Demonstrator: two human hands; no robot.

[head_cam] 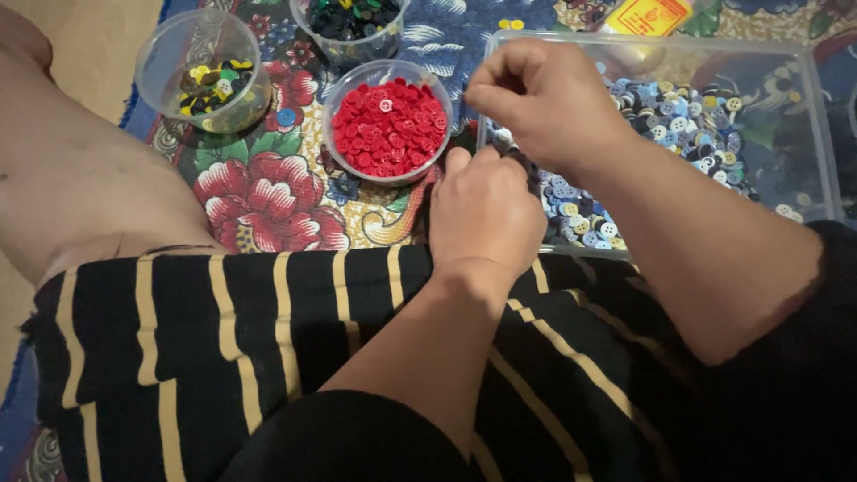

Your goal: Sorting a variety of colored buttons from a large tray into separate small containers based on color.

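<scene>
The large clear rectangular plastic tray [808,107] serves as the landmark here; it sits on a floral patterned cloth [268,192] and holds a loose heap of small mixed buttons [678,116], mostly blue, white and pale yellow.

The right hand [544,103] hovers over the near-left corner of the tray, its fingers curled in and the fingertips pinched together; whatever it pinches is too small to make out. The left hand [486,210] rests at the tray's near-left edge, knuckles up and fingers folded under toward the buttons, so whether it grips anything cannot be told. The two hands are just beside one another, the right one farther into the tray.

Just left of the tray stands a round clear plastic bowl [340,86] filled with red buttons [388,129]. Farther left of the tray, well apart from it, is another round clear plastic tub [174,40] with a small pile of yellow, black and green buttons [214,85]. Beyond the red bowl, at the far left of the tray, a third clear container [379,43] holds dark green and black buttons [353,16].

On the near side of the tray lies a black garment with tan stripes [268,339] over the person's lap.
</scene>
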